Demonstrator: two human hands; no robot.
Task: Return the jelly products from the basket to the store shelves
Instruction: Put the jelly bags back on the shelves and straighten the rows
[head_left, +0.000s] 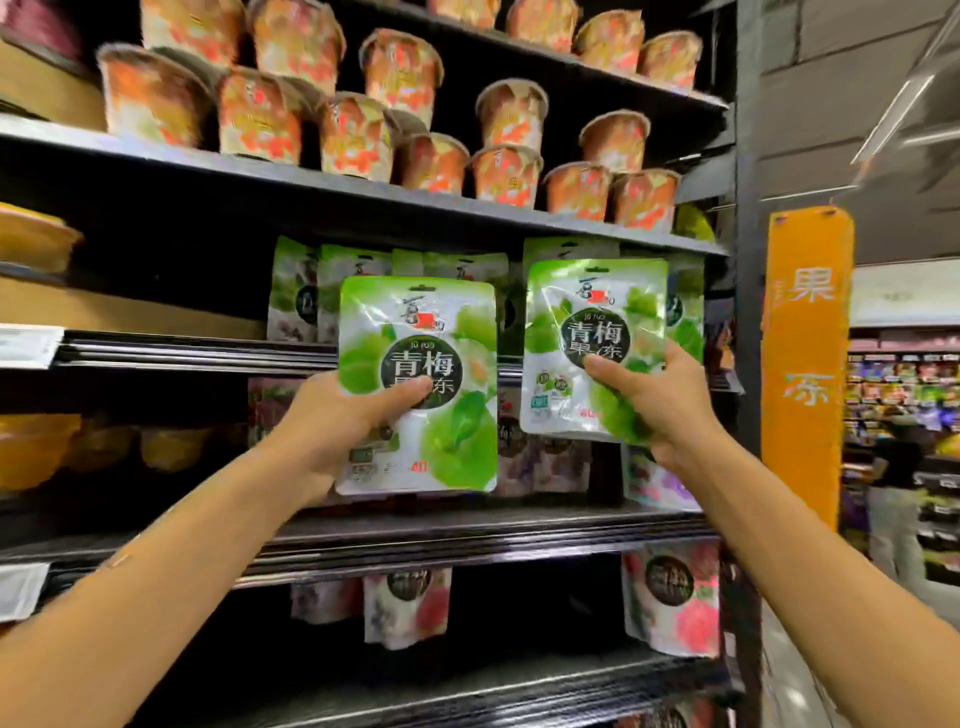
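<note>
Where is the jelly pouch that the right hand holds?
Right of centre in the head view: the right hand holds the pouch up before the shelved green pouches.

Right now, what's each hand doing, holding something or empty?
Left hand: grips a green jelly pouch, thumb across its front.
Right hand: grips a second green jelly pouch the same way.

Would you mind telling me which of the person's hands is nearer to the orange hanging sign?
Right. The right hand, gripping a green jelly pouch, is just left of the orange sign; the left hand, gripping a second pouch, is farther left.
</note>
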